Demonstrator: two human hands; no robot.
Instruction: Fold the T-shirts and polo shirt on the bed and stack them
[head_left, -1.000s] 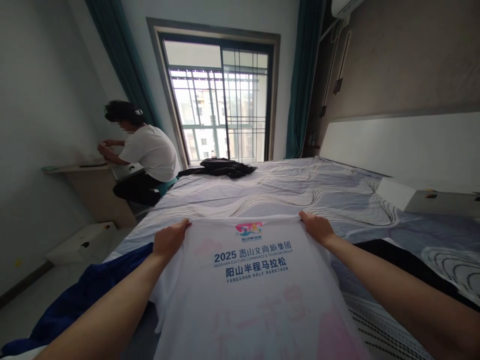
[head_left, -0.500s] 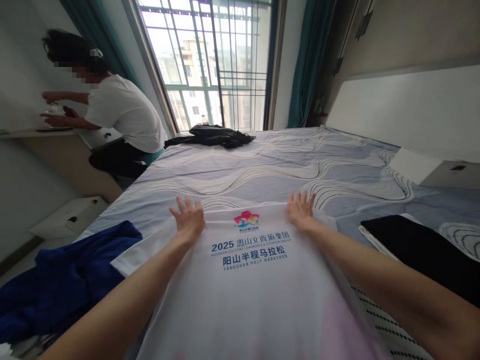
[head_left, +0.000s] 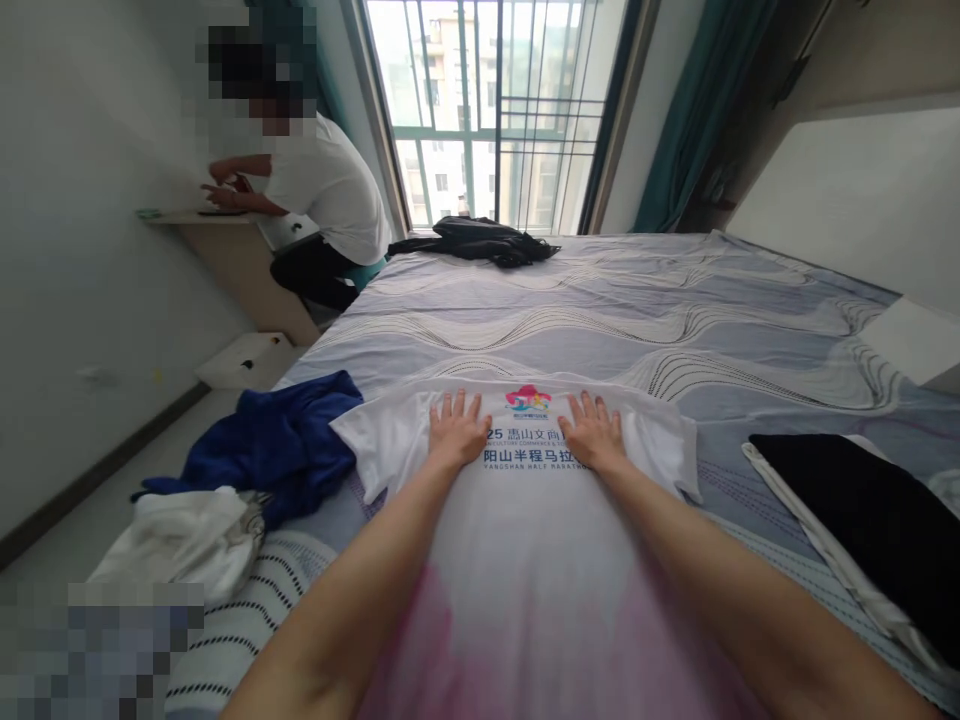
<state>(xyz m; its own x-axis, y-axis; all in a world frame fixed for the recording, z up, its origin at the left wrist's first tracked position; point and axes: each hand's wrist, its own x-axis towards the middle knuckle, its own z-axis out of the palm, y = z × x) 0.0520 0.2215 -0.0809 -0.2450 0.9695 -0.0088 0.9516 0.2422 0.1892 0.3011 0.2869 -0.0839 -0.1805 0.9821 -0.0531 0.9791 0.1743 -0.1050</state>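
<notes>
A white T-shirt (head_left: 525, 540) with blue printed lettering and a pink lower part lies spread on the bed (head_left: 600, 320), neck end away from me. My left hand (head_left: 456, 432) lies flat on its upper left chest, fingers stretched out. My right hand (head_left: 594, 434) rests flat on the upper right chest, also open, partly covering the lettering. Both hands sit just below the small coloured logo (head_left: 527, 399). Nothing is held in either hand.
A blue garment (head_left: 262, 445) and a white one (head_left: 187, 535) lie at the bed's left edge. A folded black garment (head_left: 862, 520) lies at the right. A black garment (head_left: 480, 240) sits near the window. A person in a white shirt (head_left: 322, 190) sits at a wall shelf, far left.
My hands let go of the shirt's shoulders, spread open, then slid inward and toward me onto the chest print. The shirt now lies flat, and my view tilted down.
</notes>
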